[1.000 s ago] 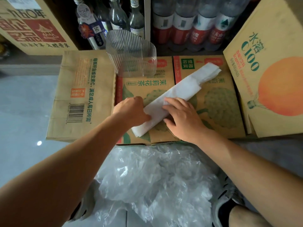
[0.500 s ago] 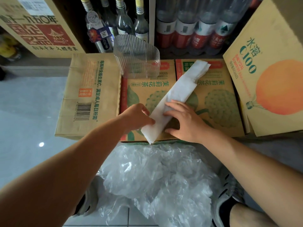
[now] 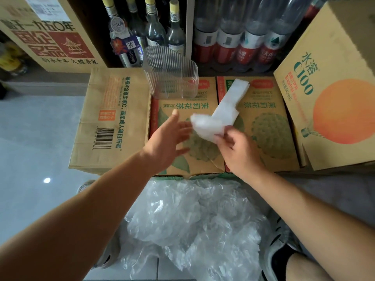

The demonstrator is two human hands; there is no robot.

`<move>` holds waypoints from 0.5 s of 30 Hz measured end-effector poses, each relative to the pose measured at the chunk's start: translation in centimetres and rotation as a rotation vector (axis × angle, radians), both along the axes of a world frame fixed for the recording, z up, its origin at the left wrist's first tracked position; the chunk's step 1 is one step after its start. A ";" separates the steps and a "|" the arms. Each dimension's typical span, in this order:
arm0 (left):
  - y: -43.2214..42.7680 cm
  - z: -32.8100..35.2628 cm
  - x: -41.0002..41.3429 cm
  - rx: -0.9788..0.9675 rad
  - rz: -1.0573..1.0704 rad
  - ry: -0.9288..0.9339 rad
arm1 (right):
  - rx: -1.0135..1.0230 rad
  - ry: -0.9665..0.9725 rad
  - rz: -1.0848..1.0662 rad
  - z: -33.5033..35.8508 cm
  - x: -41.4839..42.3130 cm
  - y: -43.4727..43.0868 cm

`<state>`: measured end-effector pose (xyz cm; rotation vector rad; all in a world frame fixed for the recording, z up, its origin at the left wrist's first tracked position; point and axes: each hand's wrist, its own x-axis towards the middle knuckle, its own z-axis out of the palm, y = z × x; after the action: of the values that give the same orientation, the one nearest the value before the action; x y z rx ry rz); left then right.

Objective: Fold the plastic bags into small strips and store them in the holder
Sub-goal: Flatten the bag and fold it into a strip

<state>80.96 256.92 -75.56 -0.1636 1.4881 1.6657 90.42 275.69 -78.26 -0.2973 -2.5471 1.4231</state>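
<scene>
A white plastic bag folded into a long strip lies on the jasmine-tea carton. Its near end is turned up and over to the left. My right hand pinches that folded end at its lower corner. My left hand hovers open just left of the fold, fingers spread and blurred, fingertips close to the bag. The clear ribbed plastic holder stands upright at the back of the carton, with nothing visible in it. A pile of crumpled clear plastic bags lies on the floor between my legs.
A flat brown carton sits to the left of the tea carton. A tilted orange-print box stands on the right. Glass and plastic bottles line the shelf behind. Grey tile floor spreads to the left.
The strip's near end has been lifted and folded over by my right hand. My left hand has let go of the strip and opened, moving up and left.
</scene>
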 end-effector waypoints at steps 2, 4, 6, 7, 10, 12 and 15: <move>0.2 -0.4 0.3 0.044 -0.113 0.238 | -0.263 -0.129 -0.072 0.4 -0.3 0.0; 0.7 -0.8 0.9 0.005 -0.248 0.369 | -0.433 -0.203 -0.097 0.7 -0.5 0.0; 1.1 -1.5 1.2 -0.144 -0.322 0.516 | -0.594 -0.268 -0.159 1.3 -0.7 0.1; 1.3 -2.0 1.3 -0.247 -0.359 0.614 | -0.681 -0.298 -0.192 1.4 -0.8 0.2; 1.7 -3.1 1.6 -0.406 -0.418 0.713 | -0.870 -0.380 -0.239 1.4 -1.3 0.6; 2.0 -3.3 1.5 -0.458 -0.453 0.722 | -0.877 -0.416 -0.270 1.0 -1.7 1.0; 2.8 -3.2 0.9 -0.496 -0.455 0.695 | -0.698 -0.434 -0.330 0.2 -2.7 1.9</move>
<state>81.86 259.77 -78.79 0.5067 2.2347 0.9912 87.73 277.62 -78.07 -1.1824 -2.0153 2.2304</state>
